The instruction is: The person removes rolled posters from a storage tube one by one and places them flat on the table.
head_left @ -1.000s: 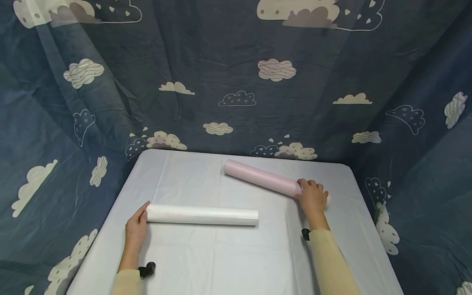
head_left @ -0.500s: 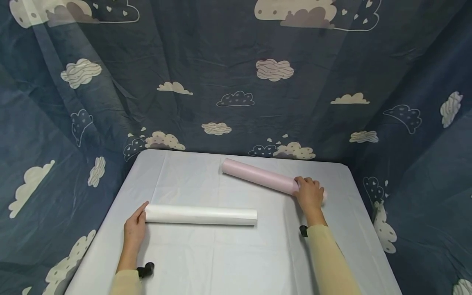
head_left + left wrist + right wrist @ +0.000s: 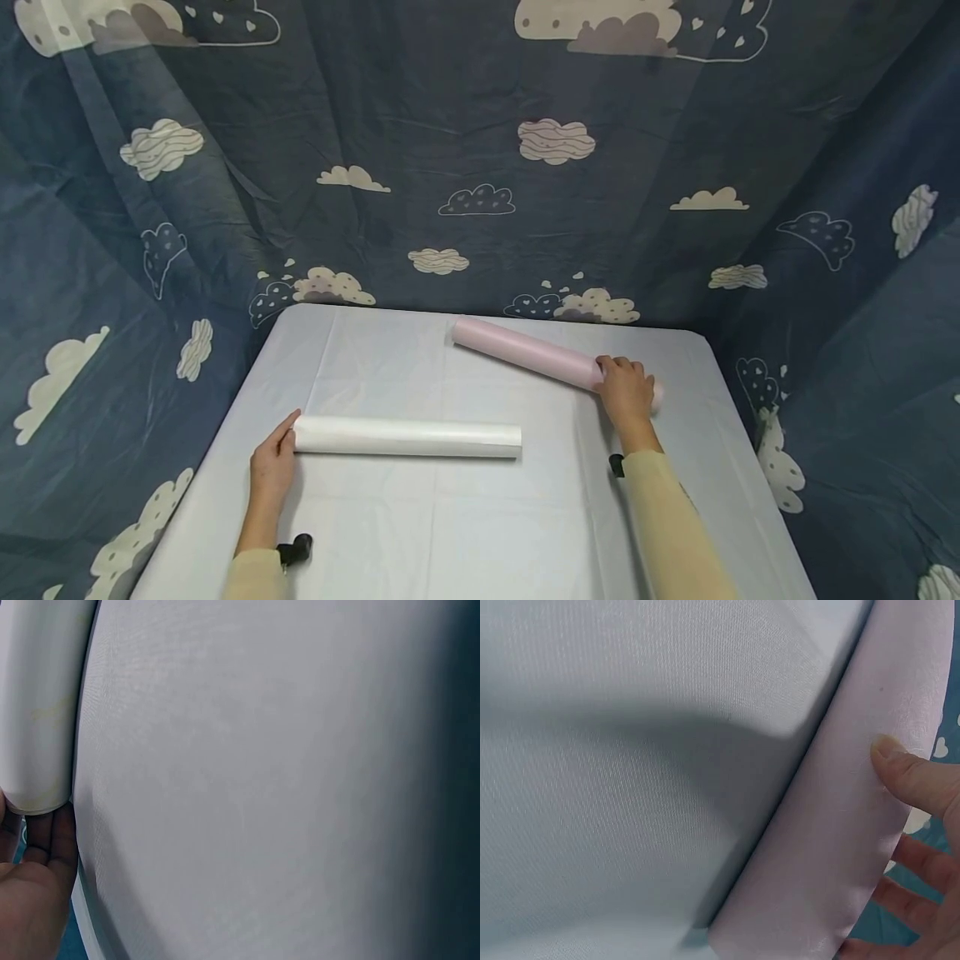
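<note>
A white roll [image 3: 408, 437] lies crosswise on the near half of the pale table [image 3: 450, 533]. My left hand [image 3: 273, 462] rests flat against its left end, fingers straight; the left wrist view shows the palm [image 3: 34, 885] touching the white roll's end [image 3: 37, 712]. A pink roll [image 3: 525, 354] lies at a slant on the far half. My right hand [image 3: 626, 390] is curled over its right end. In the right wrist view, the thumb [image 3: 904, 769] presses the pink roll [image 3: 832, 855] and the fingers wrap underneath.
A dark blue cloth with cloud prints [image 3: 480, 167] hangs behind and on both sides of the table. The table's far edge [image 3: 487, 315] runs just behind the pink roll. Long pale yellow sleeves [image 3: 667, 525] cover both arms.
My right hand has nudged the pink roll slightly toward the far edge. The left hand and white roll stay as they were.
</note>
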A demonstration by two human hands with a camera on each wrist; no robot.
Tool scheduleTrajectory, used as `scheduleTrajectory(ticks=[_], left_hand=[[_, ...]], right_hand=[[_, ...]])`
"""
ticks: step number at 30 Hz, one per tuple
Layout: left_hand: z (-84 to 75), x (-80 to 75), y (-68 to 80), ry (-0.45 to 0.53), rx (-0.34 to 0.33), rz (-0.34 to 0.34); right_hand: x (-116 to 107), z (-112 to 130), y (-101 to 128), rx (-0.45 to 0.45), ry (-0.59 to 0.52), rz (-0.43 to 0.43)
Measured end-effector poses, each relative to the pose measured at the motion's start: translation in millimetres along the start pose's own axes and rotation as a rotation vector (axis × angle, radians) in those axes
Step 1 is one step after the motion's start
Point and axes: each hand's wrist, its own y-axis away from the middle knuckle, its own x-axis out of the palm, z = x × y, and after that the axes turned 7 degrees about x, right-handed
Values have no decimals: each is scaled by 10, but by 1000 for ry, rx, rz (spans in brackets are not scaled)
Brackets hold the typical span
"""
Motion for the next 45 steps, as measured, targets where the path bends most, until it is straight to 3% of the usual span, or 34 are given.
scheduleTrajectory(ticks=[19,27,40,45], left_hand=[[-36,-22,13,-3,-6,-2],[17,-5,6,-7,1,5],[6,15,9,1,-6,26],[19,10,-11,-2,-4,2]], right_hand=[[19,219,-113,-114,7,-26],[64,223,-152,-136,27,6],[216,387,-322,-213,5,-102],[279,484,-438,-255,-17,-149]])
